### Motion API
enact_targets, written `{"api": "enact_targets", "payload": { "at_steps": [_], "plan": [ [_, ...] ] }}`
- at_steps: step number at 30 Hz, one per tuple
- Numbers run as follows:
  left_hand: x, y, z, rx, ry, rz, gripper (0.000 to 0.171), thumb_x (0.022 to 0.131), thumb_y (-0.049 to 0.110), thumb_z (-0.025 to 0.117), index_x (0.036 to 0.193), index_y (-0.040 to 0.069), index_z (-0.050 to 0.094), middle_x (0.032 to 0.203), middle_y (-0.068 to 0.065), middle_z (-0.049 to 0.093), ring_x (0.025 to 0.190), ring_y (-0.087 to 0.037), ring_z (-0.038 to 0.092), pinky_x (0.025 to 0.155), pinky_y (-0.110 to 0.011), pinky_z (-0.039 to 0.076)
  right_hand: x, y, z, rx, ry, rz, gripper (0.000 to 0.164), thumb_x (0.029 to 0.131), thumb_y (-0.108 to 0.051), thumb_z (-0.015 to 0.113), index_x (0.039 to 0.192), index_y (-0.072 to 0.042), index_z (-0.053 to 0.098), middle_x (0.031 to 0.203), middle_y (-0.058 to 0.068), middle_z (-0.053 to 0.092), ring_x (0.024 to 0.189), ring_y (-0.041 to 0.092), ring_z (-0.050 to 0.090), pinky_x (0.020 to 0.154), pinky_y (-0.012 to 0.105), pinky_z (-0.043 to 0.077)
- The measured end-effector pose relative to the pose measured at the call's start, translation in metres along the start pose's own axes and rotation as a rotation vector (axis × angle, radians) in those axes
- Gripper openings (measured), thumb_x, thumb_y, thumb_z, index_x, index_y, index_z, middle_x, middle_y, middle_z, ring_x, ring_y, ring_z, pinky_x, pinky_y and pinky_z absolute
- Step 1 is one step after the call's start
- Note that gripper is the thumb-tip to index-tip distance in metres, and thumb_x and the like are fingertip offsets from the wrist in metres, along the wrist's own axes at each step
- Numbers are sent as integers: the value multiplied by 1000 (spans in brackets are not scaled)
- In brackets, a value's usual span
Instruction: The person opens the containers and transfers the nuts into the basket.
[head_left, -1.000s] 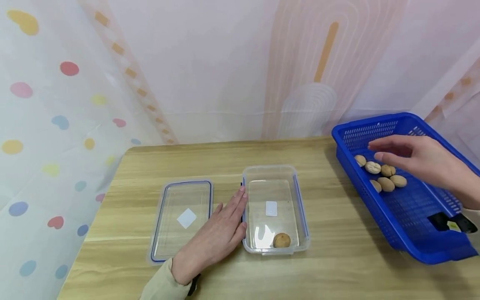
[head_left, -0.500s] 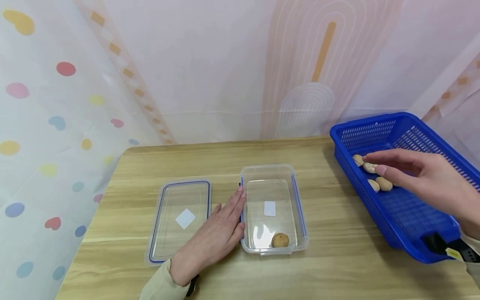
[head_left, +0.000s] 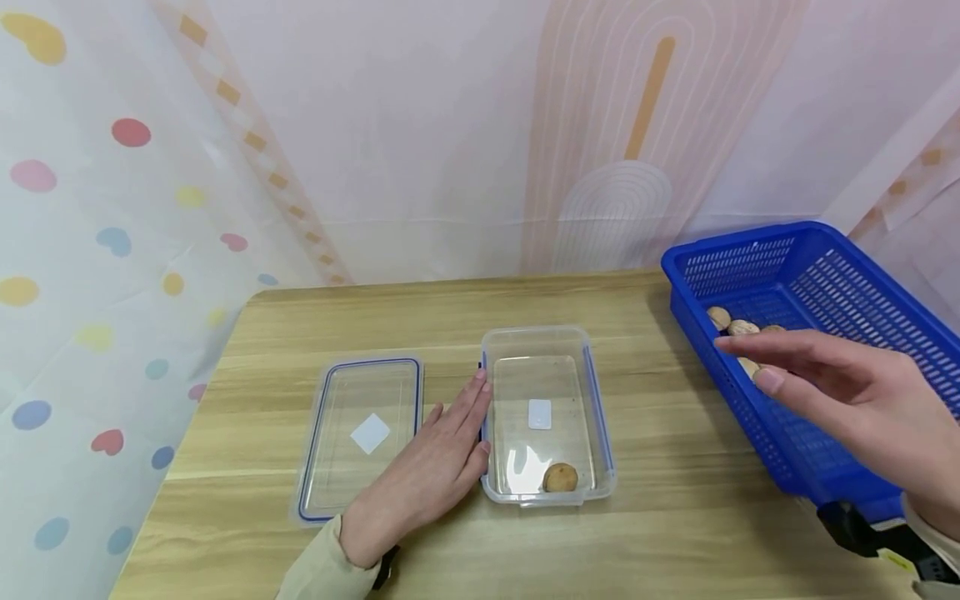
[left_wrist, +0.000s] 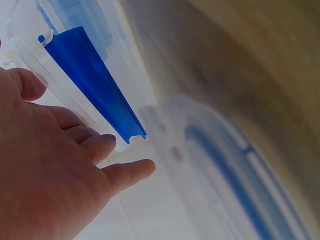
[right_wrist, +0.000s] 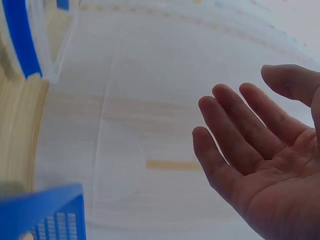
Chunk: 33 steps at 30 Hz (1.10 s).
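Observation:
My left hand (head_left: 427,475) lies with straight fingers along the left side of a clear plastic food container (head_left: 536,342). In the left wrist view its fingertips are right by the container's blue side latch (left_wrist: 95,85). One walnut (head_left: 560,477) sits at the container's near end. My right hand (head_left: 862,408) hovers above the blue basket (head_left: 731,400), its fingertips over the left rim. The right wrist view shows that palm (right_wrist: 280,185) empty, fingers loosely bent. Several walnuts (head_left: 743,328) lie in the basket, partly hidden by the right hand.
Left of the container, a clear lid (head_left: 337,450) with a blue seal and white label lies on the wooden table (head_left: 390,317), partly under my left forearm. A patterned cloth (head_left: 450,150) hangs behind the table's far edge.
My right hand has moved from over the walnuts down and nearer to me in the head view, covering some of them. The left hand, container and its walnut stay put.

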<state>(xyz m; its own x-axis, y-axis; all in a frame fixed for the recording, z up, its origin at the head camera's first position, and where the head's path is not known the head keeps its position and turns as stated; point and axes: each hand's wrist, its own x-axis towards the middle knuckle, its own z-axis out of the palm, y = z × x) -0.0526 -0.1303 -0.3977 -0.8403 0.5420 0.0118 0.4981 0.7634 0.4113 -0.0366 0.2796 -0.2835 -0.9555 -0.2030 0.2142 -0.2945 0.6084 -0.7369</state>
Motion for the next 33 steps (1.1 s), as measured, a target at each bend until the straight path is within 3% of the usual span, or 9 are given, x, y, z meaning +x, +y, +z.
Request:
{"api": "enact_targets", "payload": {
  "at_steps": [5,12,19,27,33],
  "plan": [
    [1,0,0,-4,-4,0,64,110,26,42,164,3,19,174,-4,5,157,-16,11,120,-63,26,-10,-7,11,28,2,5,39,100,0,66,135,-17,69,131,-7,70,123,-4,59,88,7,48],
    [0,0,0,-1,-14,-7,64,110,27,41,165,4,18,173,-3,4,157,-15,10,120,-62,27,-12,-18,31,154,-31,-128,42,96,14,62,133,-7,69,128,5,72,122,10,64,90,14,52],
    [0,-1,0,2,-10,1,64,110,27,41,165,3,17,174,-4,4,157,-16,10,120,-63,27,-7,-18,52,312,-91,-165,38,96,16,60,129,0,68,123,11,73,115,15,69,91,19,54],
    [0,0,0,-4,-2,4,63,110,26,42,164,2,19,174,-4,5,157,-16,10,120,-63,27,-4,-14,79,369,-109,-158,35,98,12,61,127,-5,71,119,7,75,116,13,68,94,20,54],
    [0,0,0,-8,3,5,64,110,25,44,164,2,19,174,-5,6,157,-16,11,120,-63,26,2,-8,101,374,-137,-198,34,97,9,63,125,-8,73,114,3,77,116,12,67,101,18,48]
  ]
}}
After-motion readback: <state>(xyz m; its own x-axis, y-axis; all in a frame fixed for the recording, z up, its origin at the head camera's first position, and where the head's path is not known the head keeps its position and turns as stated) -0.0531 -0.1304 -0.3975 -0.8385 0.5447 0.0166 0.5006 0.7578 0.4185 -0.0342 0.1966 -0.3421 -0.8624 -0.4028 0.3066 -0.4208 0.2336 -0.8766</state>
